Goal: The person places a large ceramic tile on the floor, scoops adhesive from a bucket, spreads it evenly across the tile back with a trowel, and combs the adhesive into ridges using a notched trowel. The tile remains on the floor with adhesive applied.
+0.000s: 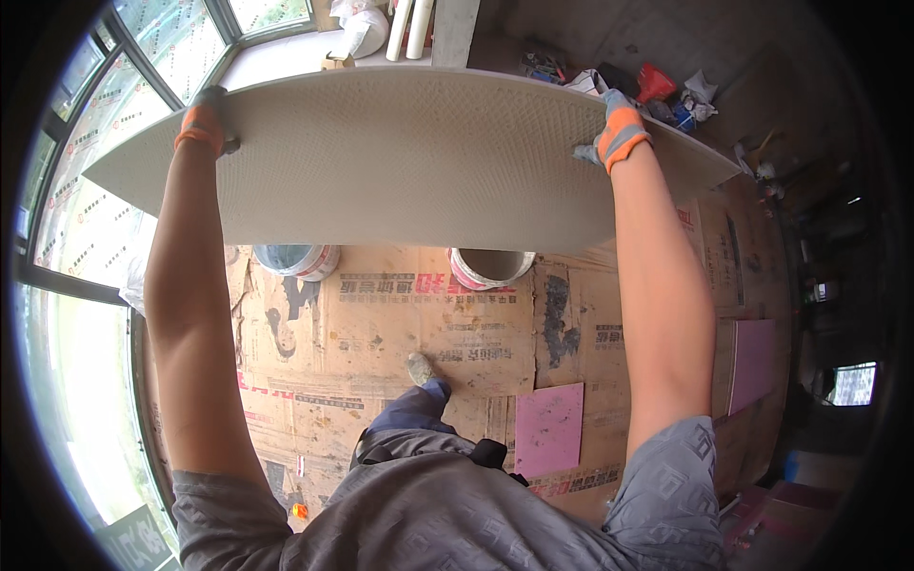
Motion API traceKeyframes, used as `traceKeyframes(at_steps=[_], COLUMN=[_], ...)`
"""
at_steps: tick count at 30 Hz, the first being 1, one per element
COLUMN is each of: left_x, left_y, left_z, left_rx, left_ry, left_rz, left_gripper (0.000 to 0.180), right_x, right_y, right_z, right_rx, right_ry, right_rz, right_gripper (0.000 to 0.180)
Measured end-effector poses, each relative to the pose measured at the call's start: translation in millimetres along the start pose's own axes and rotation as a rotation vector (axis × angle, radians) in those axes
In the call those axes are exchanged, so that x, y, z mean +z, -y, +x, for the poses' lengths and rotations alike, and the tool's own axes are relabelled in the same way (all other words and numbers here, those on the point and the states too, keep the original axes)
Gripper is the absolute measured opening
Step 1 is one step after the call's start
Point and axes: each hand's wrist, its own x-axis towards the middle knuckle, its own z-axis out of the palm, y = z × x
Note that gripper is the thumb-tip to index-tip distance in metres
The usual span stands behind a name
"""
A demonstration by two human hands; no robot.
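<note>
Both my arms stretch forward and hold up a large, long grey tile [409, 162], whose ridged surface of fine raised pattern faces me. My left hand [207, 126], in an orange and grey work glove, grips its upper edge near the left end. Toward the right end, my right hand [617, 135] in a matching glove clasps the same edge, thumb on the face turned to me. The fingers behind the tile are hidden. Below its lower edge two buckets, a left one [328, 264] and a right one [466, 273], are partly covered by it.
Printed cardboard [381, 328] covers the floor. Pink boards lie at the right, one near [549, 430] and one farther off [752, 366]. Window frames [81, 295] run along the left. White rolls [409, 29] stand at the back; a red bag [655, 83] lies among clutter.
</note>
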Motion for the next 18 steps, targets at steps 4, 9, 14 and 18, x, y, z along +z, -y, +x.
traceKeyframes(at_steps=[4, 9, 14, 18], left_x=[-20.7, -124.2, -210.5, -280.1], left_y=[31.3, 127.9, 232.1, 323.8], left_z=[-20.8, -69.0, -154.2, -230.9], left_rx=[0.034, -0.148, -0.16, -0.366], left_ry=[0.158, 0.214, 0.171, 0.006], left_rz=[0.036, -0.344, -0.566, -0.741], left_gripper=[0.052, 0.024, 0.028, 0.03], right_x=[-56.8, -85.9, -150.0, -197.1], right_y=[-27.5, -134.3, -233.5, -333.3], right_z=[19.0, -94.2, -191.4, -273.0], right_rx=[-0.053, -0.096, -0.039, 0.095], right_ry=[-0.01, -0.178, -0.281, -0.289], right_rz=[0.052, 0.292, 0.55, 0.655], right_gripper=[0.055, 0.035, 0.03, 0.03])
